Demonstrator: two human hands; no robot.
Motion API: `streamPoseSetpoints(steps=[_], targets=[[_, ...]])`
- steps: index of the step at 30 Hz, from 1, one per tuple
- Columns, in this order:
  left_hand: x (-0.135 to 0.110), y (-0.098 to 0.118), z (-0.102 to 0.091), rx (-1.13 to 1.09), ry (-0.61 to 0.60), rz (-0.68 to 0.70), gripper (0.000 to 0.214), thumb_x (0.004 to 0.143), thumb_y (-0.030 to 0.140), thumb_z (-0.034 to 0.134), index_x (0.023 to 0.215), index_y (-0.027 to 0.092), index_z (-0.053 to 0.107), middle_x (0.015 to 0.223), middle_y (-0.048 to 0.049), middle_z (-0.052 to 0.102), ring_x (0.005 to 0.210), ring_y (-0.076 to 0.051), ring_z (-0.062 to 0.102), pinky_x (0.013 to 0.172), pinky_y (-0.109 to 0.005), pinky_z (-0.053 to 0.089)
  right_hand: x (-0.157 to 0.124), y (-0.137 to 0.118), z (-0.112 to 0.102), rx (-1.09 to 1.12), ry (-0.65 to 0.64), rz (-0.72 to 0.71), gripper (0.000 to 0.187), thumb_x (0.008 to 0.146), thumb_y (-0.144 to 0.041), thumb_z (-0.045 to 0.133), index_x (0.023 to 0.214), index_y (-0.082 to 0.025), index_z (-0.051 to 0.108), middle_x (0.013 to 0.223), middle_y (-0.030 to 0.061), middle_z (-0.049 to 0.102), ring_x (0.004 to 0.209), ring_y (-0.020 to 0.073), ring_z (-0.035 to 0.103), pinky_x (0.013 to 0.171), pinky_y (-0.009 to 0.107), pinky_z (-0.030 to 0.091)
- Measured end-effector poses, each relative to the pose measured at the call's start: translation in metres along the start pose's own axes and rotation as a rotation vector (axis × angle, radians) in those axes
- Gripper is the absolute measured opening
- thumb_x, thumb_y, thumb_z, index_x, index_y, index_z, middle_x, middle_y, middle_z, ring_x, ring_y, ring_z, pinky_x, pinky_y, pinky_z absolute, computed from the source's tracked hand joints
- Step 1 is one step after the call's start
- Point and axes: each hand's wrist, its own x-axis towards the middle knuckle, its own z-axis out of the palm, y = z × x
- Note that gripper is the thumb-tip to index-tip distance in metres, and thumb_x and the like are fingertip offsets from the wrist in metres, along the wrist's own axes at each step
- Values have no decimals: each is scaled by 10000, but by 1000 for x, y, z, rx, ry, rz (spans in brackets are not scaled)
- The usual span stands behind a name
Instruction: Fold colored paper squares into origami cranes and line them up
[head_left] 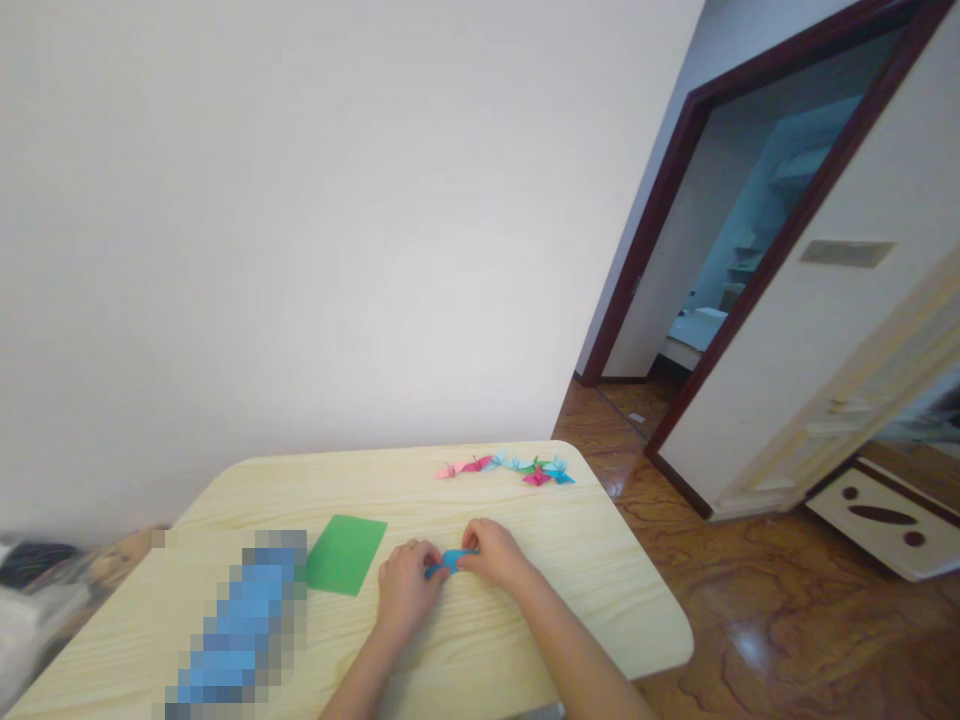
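Between my two hands is a small folded piece of blue paper, just above or on the table top. My left hand pinches its left end, and my right hand pinches its right end. Parts of the paper are hidden by the fingers. A flat green paper sheet lies to the left of my left hand. Beyond my right hand, several small folded paper figures in pink, red, light blue, green and blue sit in a row near the far edge.
The pale wooden table has rounded corners and stands by a white wall. A blurred-out blue shape covers the table's left part. To the right are a wooden floor, a dark-framed doorway and a low drawer unit.
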Motion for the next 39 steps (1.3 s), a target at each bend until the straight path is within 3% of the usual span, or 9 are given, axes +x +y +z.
streamPoseSetpoints(steps=[5,11,15,20,24,27,33,39], targets=[[-3,5,-3,24,0,58,144,738,169,567,801,252,667,845,-4,651,883,-194,553,733,-289,323,-11,-5,-10,-26,10,-17,174,709,-204,656,878,-191,615,859,6,654,788,133,579,662,203,384],[-13,11,-8,61,13,227,256,774,110,500,811,270,696,899,-26,656,943,-210,513,879,-362,263,-55,-35,-4,-160,50,9,140,763,-250,602,844,-152,660,883,110,656,914,263,547,807,361,344],[-19,6,-13,47,-2,293,325,746,66,494,907,274,685,929,-20,672,928,-191,540,881,-361,274,-70,-38,1,-225,-22,-125,161,818,-289,541,805,-197,673,821,64,659,866,226,553,795,331,345],[-18,1,-15,18,-62,387,230,758,253,564,967,274,658,1002,-33,675,988,-226,539,926,-438,246,-50,-15,-14,-130,80,-128,151,804,-217,564,930,-236,645,931,24,630,923,175,523,786,255,342],[-10,-3,-14,-12,-159,416,299,769,177,552,1021,320,627,1058,10,679,1066,-209,525,933,-392,277,-33,-4,-19,-111,21,-299,137,806,-246,588,922,-273,656,932,-3,630,948,162,502,826,259,314],[-6,-5,-15,-22,-155,412,323,768,146,554,1027,327,621,1048,29,682,1059,-189,533,911,-340,320,-31,-2,-16,-115,8,-348,103,816,-269,583,867,-275,673,903,-8,641,917,162,509,820,272,305],[-10,-4,-15,-7,-109,357,209,788,172,544,838,303,699,886,0,694,897,-187,573,806,-316,370,-34,-7,-12,-101,44,-264,111,804,-254,576,854,-256,675,883,-1,636,903,159,517,803,266,313],[-17,-2,-11,-18,-53,266,156,805,240,527,825,258,681,911,-10,689,903,-193,571,813,-324,353,-31,-13,-9,-92,57,-184,113,783,-250,567,790,-232,678,868,11,639,897,176,525,790,272,323]])
